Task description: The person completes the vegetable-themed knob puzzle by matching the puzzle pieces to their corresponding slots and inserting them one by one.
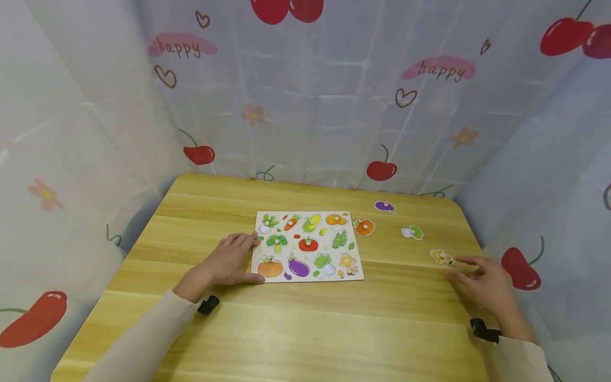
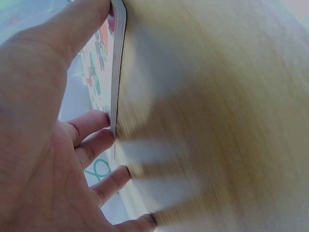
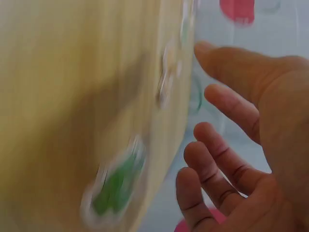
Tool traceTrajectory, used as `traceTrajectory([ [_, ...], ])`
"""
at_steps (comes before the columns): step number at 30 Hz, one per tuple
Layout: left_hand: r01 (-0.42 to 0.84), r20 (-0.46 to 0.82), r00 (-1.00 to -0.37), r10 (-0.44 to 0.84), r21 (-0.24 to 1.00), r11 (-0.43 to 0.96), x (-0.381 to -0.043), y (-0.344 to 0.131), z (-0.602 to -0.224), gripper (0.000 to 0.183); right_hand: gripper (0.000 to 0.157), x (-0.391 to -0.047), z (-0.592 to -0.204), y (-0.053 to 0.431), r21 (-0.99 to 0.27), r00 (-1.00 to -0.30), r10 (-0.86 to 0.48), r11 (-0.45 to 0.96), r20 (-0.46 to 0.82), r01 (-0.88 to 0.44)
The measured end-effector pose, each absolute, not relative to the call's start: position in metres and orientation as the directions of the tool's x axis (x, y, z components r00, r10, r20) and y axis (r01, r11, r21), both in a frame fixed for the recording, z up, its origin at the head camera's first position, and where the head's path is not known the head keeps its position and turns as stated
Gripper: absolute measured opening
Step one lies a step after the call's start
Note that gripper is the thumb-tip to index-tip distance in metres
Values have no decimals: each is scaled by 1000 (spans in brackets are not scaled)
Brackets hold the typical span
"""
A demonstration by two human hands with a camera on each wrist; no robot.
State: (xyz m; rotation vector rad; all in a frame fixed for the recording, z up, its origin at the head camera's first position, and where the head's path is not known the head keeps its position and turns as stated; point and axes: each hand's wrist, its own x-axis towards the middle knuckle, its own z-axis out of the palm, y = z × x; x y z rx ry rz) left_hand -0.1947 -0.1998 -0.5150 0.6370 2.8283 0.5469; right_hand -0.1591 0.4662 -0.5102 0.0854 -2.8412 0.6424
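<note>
A wooden vegetable puzzle board [image 1: 260, 251] lies flat on the table, with several knobbed pieces in it. My left hand [image 1: 228, 263] rests at its left side, the thumb at the near corner and fingers along the edge. In the left wrist view, the thumb and two fingertips touch the board's edge, while other fingertips meet the tabletop. My right hand [image 1: 491, 289] hovers beside a loose mushroom piece [image 1: 440, 257], fingertips close to it and holding nothing. In the right wrist view, a blurred green piece [image 3: 116, 188] lies on the table below the fingers.
Loose pumpkin [image 1: 365, 228], eggplant [image 1: 384, 207] and cabbage [image 1: 413, 232] pieces lie right of the board. Part of another piece shows beneath the right hand. A cherry-print curtain [image 1: 305, 143] hangs behind the wooden table [image 1: 305, 329] and along both sides.
</note>
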Motion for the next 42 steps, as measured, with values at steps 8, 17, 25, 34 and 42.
traceTrajectory([
  [8, 350, -119, -897, 427, 399, 848, -192, -201, -517, 114, 55, -150, -514, 499, -389, -998, 20, 921, 57, -4],
  [17, 349, -120, -897, 426, 398, 848, -191, -199, -518, 115, 28, -149, -513, 493, -402, -999, 34, 915, 8, 27],
  [25, 347, -112, -900, 421, 402, 847, -190, -197, -517, 114, 15, -155, -510, 473, -424, -996, -75, 901, 55, -91],
  [34, 353, -100, -901, 422, 398, 847, -193, -197, -515, 114, 9, -164, -511, 439, -429, -975, -178, 876, 135, -219],
  [42, 352, -102, -901, 421, 396, 848, -193, -195, -514, 114, 10, -178, -513, 406, -428, -953, -242, 853, 180, -297],
])
